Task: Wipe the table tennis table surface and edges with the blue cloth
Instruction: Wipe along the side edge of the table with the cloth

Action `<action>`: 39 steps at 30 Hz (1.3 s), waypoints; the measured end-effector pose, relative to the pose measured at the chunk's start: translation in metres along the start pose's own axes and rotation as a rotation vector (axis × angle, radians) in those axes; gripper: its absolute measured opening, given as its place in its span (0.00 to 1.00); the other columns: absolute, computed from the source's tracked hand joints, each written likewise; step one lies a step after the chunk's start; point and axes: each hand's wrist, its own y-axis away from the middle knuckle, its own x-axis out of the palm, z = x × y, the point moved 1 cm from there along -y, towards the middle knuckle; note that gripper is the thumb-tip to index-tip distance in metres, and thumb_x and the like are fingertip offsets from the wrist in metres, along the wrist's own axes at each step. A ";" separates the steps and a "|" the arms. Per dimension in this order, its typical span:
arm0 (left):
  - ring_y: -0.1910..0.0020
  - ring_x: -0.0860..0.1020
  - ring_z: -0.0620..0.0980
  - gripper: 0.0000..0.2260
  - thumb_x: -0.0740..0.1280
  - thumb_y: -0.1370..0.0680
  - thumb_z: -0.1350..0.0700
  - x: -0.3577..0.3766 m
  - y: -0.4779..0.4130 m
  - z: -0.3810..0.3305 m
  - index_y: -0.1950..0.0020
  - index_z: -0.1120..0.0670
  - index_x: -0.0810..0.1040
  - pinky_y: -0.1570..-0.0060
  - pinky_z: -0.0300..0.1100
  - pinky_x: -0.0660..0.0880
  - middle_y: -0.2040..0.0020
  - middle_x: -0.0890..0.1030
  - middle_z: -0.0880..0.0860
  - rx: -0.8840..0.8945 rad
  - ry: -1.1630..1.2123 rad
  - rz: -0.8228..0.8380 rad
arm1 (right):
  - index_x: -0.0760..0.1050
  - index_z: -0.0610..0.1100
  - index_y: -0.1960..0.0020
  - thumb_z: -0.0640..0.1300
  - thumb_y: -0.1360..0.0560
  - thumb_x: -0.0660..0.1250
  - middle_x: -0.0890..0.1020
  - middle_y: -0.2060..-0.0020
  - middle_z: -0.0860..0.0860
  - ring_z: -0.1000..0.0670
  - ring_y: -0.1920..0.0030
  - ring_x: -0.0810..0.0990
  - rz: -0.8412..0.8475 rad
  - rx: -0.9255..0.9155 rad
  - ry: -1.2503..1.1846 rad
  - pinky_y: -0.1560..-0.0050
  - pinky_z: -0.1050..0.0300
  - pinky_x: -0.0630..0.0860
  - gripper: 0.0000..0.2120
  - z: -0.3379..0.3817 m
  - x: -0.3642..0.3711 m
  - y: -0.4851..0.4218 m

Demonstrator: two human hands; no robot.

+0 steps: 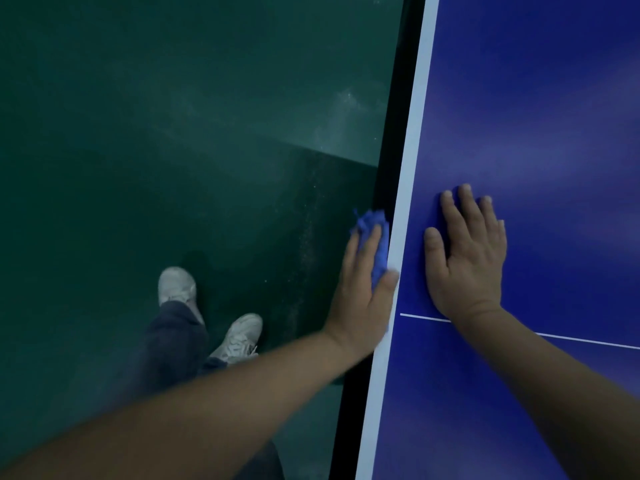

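Note:
The blue table tennis table (540, 98) fills the right side, with a white border line (412, 150) along its left edge and a thin white centre line (588, 341) crossing it. My left hand (360, 292) presses the crumpled blue cloth (372, 233) against the table's dark side edge, with the fingers straight along the edge and the thumb lying on the white line. My right hand (467, 251) rests flat on the blue surface just inside the border, fingers straight and spread, holding nothing.
Dark green floor (173, 133) lies left of the table. My two feet in white shoes (207, 313) and dark trousers stand close beside the table edge, below the left forearm.

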 end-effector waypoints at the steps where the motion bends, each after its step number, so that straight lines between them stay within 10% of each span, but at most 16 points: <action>1: 0.19 0.48 0.43 0.28 0.59 0.19 0.54 0.001 -0.028 -0.005 0.20 0.43 0.54 0.22 0.40 0.49 0.20 0.50 0.33 -0.011 0.008 -0.026 | 0.59 0.51 0.20 0.60 0.19 0.48 0.58 0.20 0.51 0.45 0.19 0.50 -0.004 0.002 0.001 0.21 0.40 0.47 0.30 0.000 0.000 -0.001; 4: 0.21 0.58 0.50 0.28 0.61 0.18 0.61 0.001 -0.126 -0.030 0.19 0.51 0.60 0.27 0.38 0.59 0.19 0.57 0.52 -0.115 0.084 -0.108 | 0.60 0.51 0.20 0.60 0.19 0.49 0.59 0.20 0.51 0.44 0.19 0.51 -0.006 0.007 0.008 0.21 0.39 0.48 0.30 0.000 0.000 -0.002; 8: 0.24 0.62 0.51 0.26 0.60 0.17 0.59 0.002 -0.153 -0.046 0.19 0.50 0.61 0.49 0.18 0.65 0.21 0.60 0.52 -0.103 0.127 -0.136 | 0.61 0.51 0.21 0.61 0.20 0.49 0.59 0.20 0.51 0.44 0.19 0.51 0.015 0.021 0.010 0.22 0.39 0.49 0.30 0.003 -0.003 -0.003; 11: 0.20 0.52 0.44 0.26 0.56 0.18 0.58 -0.004 -0.086 -0.029 0.19 0.47 0.58 0.23 0.38 0.53 0.21 0.54 0.37 -0.018 0.074 -0.055 | 0.64 0.49 0.22 0.60 0.21 0.51 0.62 0.21 0.50 0.43 0.20 0.53 0.014 0.028 0.004 0.22 0.39 0.51 0.30 0.005 -0.005 -0.005; 14: 0.19 0.46 0.41 0.26 0.56 0.18 0.55 -0.007 -0.024 -0.008 0.20 0.45 0.55 0.20 0.46 0.47 0.19 0.51 0.38 -0.030 0.044 0.016 | 0.72 0.45 0.27 0.59 0.22 0.56 0.69 0.27 0.45 0.39 0.24 0.62 -0.046 0.060 -0.061 0.25 0.40 0.58 0.28 0.010 -0.005 -0.016; 18: 0.19 0.43 0.42 0.27 0.57 0.18 0.55 -0.013 -0.039 -0.011 0.21 0.43 0.51 0.20 0.42 0.45 0.17 0.48 0.44 -0.004 0.049 0.097 | 0.76 0.40 0.33 0.53 0.21 0.61 0.74 0.34 0.41 0.42 0.33 0.69 -0.149 -0.028 -0.107 0.31 0.41 0.68 0.23 0.017 -0.010 -0.054; 26: 0.20 0.56 0.50 0.26 0.62 0.17 0.60 -0.011 -0.237 -0.065 0.19 0.53 0.60 0.23 0.45 0.55 0.19 0.56 0.56 -0.065 0.066 -0.063 | 0.64 0.45 0.22 0.56 0.18 0.55 0.57 0.20 0.44 0.41 0.20 0.54 0.006 -0.134 0.025 0.21 0.45 0.50 0.28 0.016 -0.021 -0.180; 34: 0.20 0.42 0.38 0.28 0.57 0.18 0.45 -0.022 -0.132 -0.031 0.20 0.39 0.49 0.26 0.31 0.46 0.18 0.42 0.39 -0.044 0.045 0.147 | 0.52 0.56 0.19 0.62 0.19 0.43 0.52 0.19 0.52 0.46 0.19 0.45 0.055 0.006 0.081 0.21 0.41 0.42 0.29 0.022 -0.012 -0.239; 39: 0.20 0.43 0.40 0.27 0.59 0.17 0.52 -0.017 -0.228 -0.059 0.19 0.44 0.52 0.25 0.32 0.45 0.19 0.45 0.40 -0.023 0.035 0.056 | 0.54 0.56 0.19 0.61 0.19 0.45 0.53 0.19 0.53 0.46 0.19 0.46 0.031 0.019 0.075 0.21 0.41 0.44 0.29 0.022 -0.013 -0.241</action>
